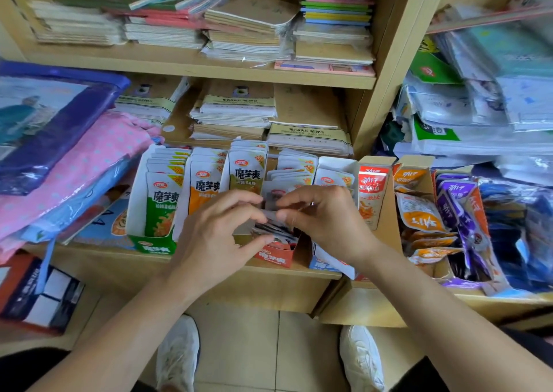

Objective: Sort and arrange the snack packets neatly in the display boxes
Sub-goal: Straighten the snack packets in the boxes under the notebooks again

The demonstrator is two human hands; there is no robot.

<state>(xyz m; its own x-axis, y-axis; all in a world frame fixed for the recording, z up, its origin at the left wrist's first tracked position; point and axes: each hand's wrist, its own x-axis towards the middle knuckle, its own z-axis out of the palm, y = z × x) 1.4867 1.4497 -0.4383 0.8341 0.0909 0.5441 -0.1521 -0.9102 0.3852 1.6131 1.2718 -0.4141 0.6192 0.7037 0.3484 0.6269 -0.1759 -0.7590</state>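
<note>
The left hand (215, 227) and right hand (324, 216) together pinched a fanned bundle of dark snack packets (270, 228) between them, just above the red display box (276, 255)

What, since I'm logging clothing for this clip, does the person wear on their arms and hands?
Nothing that shows. The left hand and right hand are ungloved, no rings visible; the left forearm and right forearm are bare to the frame edge: no sleeves, watch or bracelet.
</note>
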